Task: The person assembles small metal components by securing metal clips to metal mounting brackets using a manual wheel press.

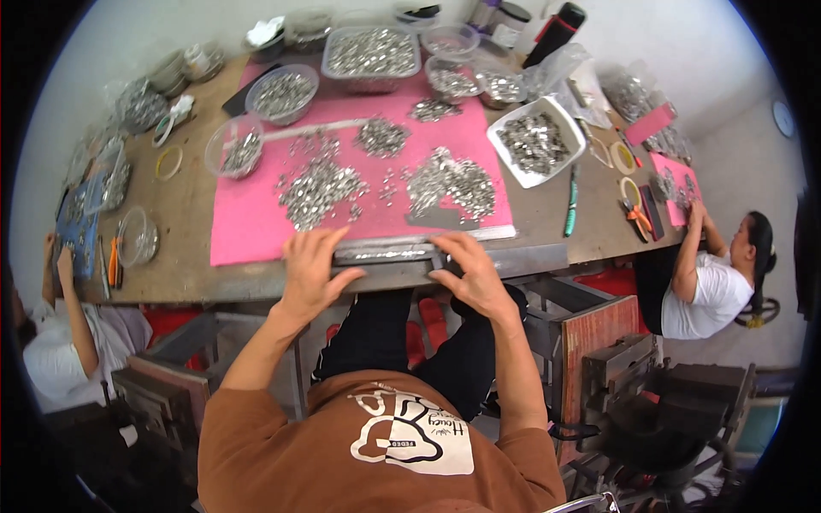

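Both hands grip a long grey metal bar [389,253] at the table edge: left hand [310,275] clasped over one end, right hand [469,275] the other; shiny small metal pieces [321,190] heaped on pink mat [248,222] just beyond the fingertips.

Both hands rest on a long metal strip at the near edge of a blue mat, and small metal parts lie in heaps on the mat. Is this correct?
Not quite: the mat is pink, not blue, as the head view shows. The rest holds: the left hand and the right hand rest on the long metal strip at its near edge, and small metal parts lie in heaps on it.
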A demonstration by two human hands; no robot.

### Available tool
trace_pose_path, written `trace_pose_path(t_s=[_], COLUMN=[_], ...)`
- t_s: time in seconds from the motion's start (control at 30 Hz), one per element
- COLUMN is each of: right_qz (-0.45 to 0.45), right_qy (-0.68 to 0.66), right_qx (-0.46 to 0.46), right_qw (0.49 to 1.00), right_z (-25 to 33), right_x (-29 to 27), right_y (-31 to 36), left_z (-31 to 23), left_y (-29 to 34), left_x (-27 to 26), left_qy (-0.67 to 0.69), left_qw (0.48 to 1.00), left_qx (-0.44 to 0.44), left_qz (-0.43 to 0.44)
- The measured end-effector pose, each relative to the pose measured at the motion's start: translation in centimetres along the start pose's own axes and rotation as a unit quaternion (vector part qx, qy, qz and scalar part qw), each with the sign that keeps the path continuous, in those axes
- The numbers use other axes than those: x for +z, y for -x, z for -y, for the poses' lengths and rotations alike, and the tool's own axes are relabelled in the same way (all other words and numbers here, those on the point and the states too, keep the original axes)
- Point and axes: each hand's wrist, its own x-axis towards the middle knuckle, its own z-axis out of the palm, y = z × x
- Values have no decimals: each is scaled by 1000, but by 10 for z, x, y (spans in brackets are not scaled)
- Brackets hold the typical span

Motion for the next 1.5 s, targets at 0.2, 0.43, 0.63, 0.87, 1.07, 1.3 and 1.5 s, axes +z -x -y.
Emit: trace_pose_path(t_s=[0.2, 0.43, 0.63, 0.87, 1.07, 1.3, 1.5], right_qz=[-27, -188, -360, -492, -513, -498, -667], right_qy=[-24, 36, 178, 215, 252, 338, 653], right_qx=[-27, 56, 224, 382, 412, 347, 174], right_qw=[999, 980, 888, 752, 710, 719, 315], right_z=[1, 31, 52, 57, 34, 61, 224], right_x=[10, -65, -127, -131, -116, -116, -130], right_y=[15, 105, 244, 352, 343, 349, 449], left_z=[18, -68, -214, -379, -448, -459, -413], left_y=[22, -47, -99, -77, -58, -43, -53], left_x=[17, 55, 158, 299, 335, 334, 274], left_qy=[76, 248, 444, 566, 560, 520, 488], left_qw=[997, 964, 842, 702, 692, 677, 627], left_qx=[-13, 88, 175, 177, 202, 262, 306], left_qz=[-3, 47, 252, 394, 408, 450, 525])
